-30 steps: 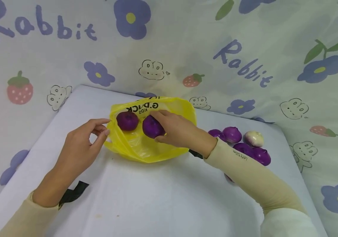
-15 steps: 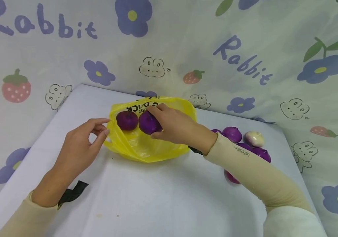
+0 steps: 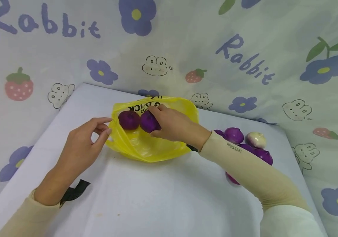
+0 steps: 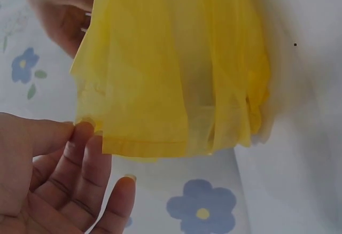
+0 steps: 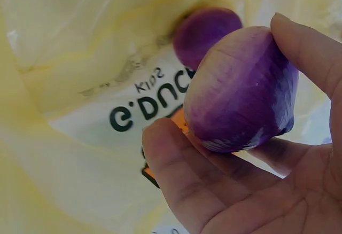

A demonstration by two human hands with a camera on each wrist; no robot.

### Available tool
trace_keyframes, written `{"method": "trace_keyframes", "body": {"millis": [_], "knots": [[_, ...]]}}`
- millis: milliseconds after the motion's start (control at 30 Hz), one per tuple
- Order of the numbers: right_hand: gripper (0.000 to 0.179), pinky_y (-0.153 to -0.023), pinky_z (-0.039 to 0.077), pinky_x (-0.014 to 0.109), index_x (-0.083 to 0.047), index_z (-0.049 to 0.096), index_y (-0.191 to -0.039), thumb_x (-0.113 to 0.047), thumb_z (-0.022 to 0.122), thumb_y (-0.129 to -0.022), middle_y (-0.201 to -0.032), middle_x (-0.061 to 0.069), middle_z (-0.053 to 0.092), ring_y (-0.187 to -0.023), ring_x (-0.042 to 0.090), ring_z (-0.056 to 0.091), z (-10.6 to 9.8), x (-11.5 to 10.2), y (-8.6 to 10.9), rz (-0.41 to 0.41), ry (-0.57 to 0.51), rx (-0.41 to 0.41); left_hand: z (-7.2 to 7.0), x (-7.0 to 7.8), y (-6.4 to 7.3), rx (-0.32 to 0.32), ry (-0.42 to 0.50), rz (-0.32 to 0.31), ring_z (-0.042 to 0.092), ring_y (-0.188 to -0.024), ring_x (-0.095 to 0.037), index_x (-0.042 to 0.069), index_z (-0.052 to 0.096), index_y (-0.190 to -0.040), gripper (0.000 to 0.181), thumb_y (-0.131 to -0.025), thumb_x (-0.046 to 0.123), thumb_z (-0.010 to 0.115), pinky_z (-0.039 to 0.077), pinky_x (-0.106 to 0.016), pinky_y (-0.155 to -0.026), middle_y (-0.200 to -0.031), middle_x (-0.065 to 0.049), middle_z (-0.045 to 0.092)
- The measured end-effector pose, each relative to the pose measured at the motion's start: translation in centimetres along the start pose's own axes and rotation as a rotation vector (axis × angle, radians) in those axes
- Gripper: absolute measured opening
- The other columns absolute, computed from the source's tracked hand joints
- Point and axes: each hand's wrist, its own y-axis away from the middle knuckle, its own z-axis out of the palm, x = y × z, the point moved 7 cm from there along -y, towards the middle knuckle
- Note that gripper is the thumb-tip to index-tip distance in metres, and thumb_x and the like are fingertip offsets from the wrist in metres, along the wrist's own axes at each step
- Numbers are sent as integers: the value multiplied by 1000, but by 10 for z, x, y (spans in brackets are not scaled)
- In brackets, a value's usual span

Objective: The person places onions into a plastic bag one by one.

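Observation:
A yellow plastic bag (image 3: 160, 151) with black lettering lies with its mouth open toward me. My left hand (image 3: 81, 144) pinches the left edge of its rim between thumb and index finger; the left wrist view shows the pinched corner of the bag (image 4: 144, 95) at the fingertips. Inside the mouth, my right hand (image 3: 173, 126) grips a purple onion (image 5: 240, 90) between thumb and curled fingers. Another purple onion (image 3: 128, 120) rests in the bag just left of the held one, and the two overlap in the right wrist view.
To the right, several purple onions (image 3: 234, 135) and a paler, whitish one (image 3: 256, 140) sit on the white table (image 3: 145, 197), partly behind my right sleeve. A single onion (image 3: 232, 178) shows below that sleeve. The patterned cloth (image 3: 169, 42) hangs behind the table.
My right hand has carried its onion a little left and farther into the bag, up beside the other onion. The left hand keeps its hold on the rim.

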Motion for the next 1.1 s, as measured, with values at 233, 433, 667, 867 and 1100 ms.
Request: {"method": "trace_keyframes", "body": {"millis": [233,433,667,867,1100], "knots": [[86,-98,55,37,-10,29,-161,-47,74,-97,-143,17,54,-113,24,62,10,9,-20,39,17,-12,0,-1,-5,-2,0,13,59,-77,-16,4,67,-131,37,-95,1,75,37,-17,-64,-92,-5,70],[86,-99,54,38,-8,29,-161,-49,70,-98,-142,18,55,-115,25,62,24,16,-43,86,74,-35,1,-6,-11,-12,4,8,59,-78,-17,4,67,-131,36,-96,2,75,37,-17,-64,-92,-5,71],[81,-97,54,40,-7,37,-156,-52,71,-97,-139,17,58,-113,28,62,29,23,-57,122,69,-9,4,-10,-14,-21,17,2,60,-79,-17,4,67,-131,36,-96,3,74,37,-16,-64,-93,-5,71],[85,-97,54,40,-9,39,-157,-58,70,-95,-142,14,57,-114,27,61,34,30,-66,147,71,1,8,-8,-14,-14,14,-4,61,-81,-18,4,67,-131,36,-96,3,74,37,-16,-65,-93,-6,71],[87,-95,56,39,-8,38,-156,-60,70,-95,-140,15,57,-110,28,62,37,35,-74,131,105,41,9,-3,-17,12,0,15,60,-77,-16,4,68,-130,37,-94,-1,75,37,-17,-64,-91,-4,71]]}}
